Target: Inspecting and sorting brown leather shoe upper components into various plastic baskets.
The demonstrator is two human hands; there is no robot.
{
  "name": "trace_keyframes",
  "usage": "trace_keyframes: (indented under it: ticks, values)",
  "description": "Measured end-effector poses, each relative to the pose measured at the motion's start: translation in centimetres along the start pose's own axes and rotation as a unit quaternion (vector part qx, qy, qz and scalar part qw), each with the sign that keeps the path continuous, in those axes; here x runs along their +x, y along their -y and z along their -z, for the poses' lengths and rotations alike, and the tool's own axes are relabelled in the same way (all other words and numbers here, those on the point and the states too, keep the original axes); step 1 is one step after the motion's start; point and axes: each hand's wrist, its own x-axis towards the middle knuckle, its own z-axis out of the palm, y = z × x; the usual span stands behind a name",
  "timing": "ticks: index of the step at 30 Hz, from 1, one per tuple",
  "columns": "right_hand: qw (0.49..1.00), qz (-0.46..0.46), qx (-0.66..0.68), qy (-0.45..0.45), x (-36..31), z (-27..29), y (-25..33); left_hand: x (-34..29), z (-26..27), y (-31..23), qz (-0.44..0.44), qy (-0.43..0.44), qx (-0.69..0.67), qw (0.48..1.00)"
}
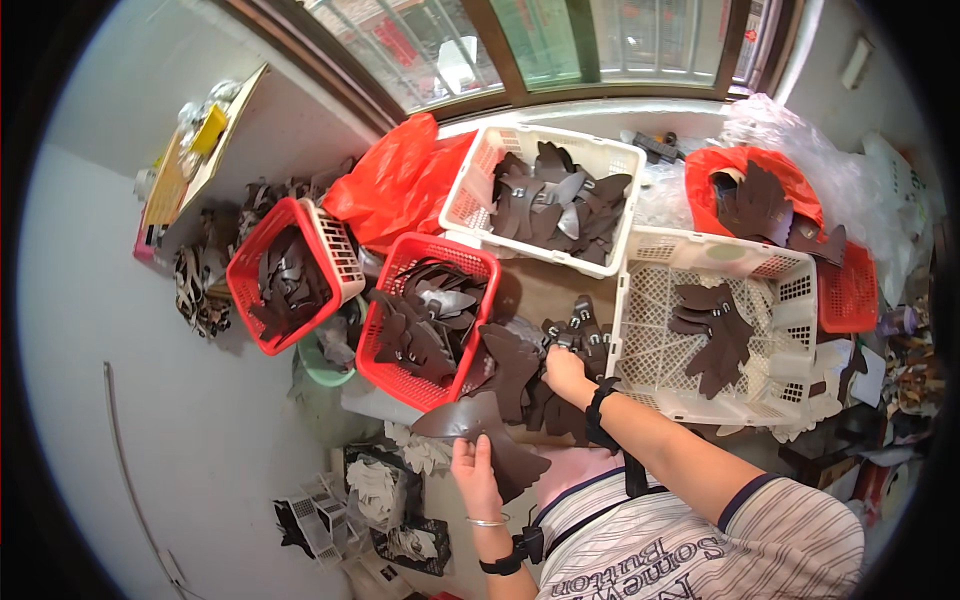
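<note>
My left hand holds a wide, curved dark brown leather piece between thumb and fingers, near my body. My right hand is closed over a pile of small dark brown strap pieces with metal buckles. What its fingers grip is partly hidden. Just left of it lies a stack of larger dark brown cut pieces. A red basket of similar pieces, with some shiny grey ones, stands beyond my left hand. Right of my right hand, a white crate holds a small stack of brown pieces.
Another white crate full of brown pieces stands at the back. At left are a second red basket and a red plastic bag. A red bag with brown pieces sits at the back right, beside clear plastic wrapping.
</note>
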Motion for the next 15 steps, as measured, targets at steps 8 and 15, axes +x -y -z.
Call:
trace_keyframes:
  ticks: [8,15]
  values:
    - [0.945,-0.029,0.275,0.174,-3.1,12.3,2.6,1.1,0.7,0.4,-0.033,0.057,-0.009,0.998]
    - [0.809,0.199,0.526,0.168,-14.8,29.0,4.9,-1.7,-5.8,-4.4,-0.135,0.148,0.052,0.978]
